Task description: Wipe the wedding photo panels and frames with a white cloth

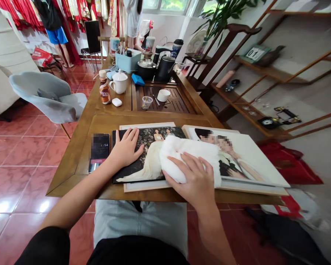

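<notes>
A wedding photo album (pixel 151 158) lies open on the wooden table (pixel 99 189), its dark left page showing a couple and a long pale gown. My left hand (pixel 127 147) rests flat on that page near its left edge, fingers spread. With my right hand (pixel 195 176) I grip a fluffy white cloth (pixel 191 147), pressed against the album around the middle and covering part of both pages. The right page (pixel 251 158) shows a close-up of a couple on a light background. Left of the album is a phone (pixel 99 152) with a lit screen.
Farther back stand a bottled drink (pixel 105 88), a white lidded mug (pixel 119 81), an earbud case (pixel 116 102), a tea tray (pixel 179 103) with a white cup (pixel 163 95), and a black kettle (pixel 165 68). A grey chair (pixel 49 95) is at left, wooden shelves (pixel 278 73) at right. Two people stand behind.
</notes>
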The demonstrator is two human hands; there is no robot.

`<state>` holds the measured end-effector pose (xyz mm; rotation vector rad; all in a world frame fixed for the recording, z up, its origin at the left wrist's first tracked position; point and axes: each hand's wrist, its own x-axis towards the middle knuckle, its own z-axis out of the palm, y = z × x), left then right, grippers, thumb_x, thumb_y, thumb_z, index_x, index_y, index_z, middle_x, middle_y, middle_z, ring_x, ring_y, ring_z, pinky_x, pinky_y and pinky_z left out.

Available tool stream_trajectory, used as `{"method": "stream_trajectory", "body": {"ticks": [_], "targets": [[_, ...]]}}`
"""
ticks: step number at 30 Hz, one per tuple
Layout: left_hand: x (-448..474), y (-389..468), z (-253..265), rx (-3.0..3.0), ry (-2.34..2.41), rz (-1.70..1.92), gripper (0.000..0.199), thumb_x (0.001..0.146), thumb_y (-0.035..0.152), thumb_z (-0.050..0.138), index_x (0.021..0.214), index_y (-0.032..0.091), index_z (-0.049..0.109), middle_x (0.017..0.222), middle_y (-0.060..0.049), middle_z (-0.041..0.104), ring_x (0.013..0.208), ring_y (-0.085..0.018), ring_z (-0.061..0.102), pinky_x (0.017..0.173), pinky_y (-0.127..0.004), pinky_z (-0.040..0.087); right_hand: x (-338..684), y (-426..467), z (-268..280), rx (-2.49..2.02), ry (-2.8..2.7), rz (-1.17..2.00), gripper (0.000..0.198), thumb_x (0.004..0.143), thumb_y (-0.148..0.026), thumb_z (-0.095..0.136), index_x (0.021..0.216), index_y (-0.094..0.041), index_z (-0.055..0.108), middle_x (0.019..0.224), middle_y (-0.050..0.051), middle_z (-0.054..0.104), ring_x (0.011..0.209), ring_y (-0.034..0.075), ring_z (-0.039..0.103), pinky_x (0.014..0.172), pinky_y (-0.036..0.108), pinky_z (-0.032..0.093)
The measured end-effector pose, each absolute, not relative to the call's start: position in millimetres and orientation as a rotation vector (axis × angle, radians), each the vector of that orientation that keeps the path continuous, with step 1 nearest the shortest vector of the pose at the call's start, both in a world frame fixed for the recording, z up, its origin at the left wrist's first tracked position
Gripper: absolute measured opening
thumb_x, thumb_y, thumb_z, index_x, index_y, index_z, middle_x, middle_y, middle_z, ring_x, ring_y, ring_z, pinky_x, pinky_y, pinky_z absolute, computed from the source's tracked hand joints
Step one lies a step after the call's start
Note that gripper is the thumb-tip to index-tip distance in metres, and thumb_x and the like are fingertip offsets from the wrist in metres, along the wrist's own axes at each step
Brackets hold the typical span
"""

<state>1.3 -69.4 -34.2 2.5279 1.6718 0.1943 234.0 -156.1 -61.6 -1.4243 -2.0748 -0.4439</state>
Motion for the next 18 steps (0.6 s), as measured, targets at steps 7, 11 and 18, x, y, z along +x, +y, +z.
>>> {"method": "stream_trajectory", "body": {"ticks": [7,11,18], "targets": [[2,-69,-34,2.513,1.679,0.189,0.063,0.105,0.042,0.035,0.160,0.012,0.032,0.168,-0.013,0.030,0.157,-0.031,0.025,0.125,-0.068,0.012,213,-165,-59,-1.344,-2.124,-0.332,0.032,0.088,-0.041,0.070,0.115,-0.025,0.074,0.120,0.010,0.074,0.119,0.031,0.064,0.111,0.051,0.035],[0,-67,-37,2.535,1.661,0.191,0.062,0.106,0.041,0.033,0.161,0.012,0.031,0.169,-0.013,0.029,0.157,-0.031,0.024,0.125,-0.069,0.011,195,-173,-57,-1.269,-2.181,-0.212,0.035,0.087,-0.042,0.069,0.119,-0.028,0.072,0.125,0.008,0.073,0.123,0.031,0.061,0.115,0.052,0.030],[1,-68,-36,2.535,1.676,0.202,0.063,0.105,0.044,0.033,0.161,0.015,0.031,0.168,-0.012,0.031,0.157,-0.032,0.026,0.125,-0.067,0.013,223,-165,-60,-1.354,-2.113,-0.292,0.029,0.088,-0.038,0.068,0.115,-0.026,0.074,0.120,0.008,0.074,0.120,0.030,0.064,0.112,0.049,0.035]]}}
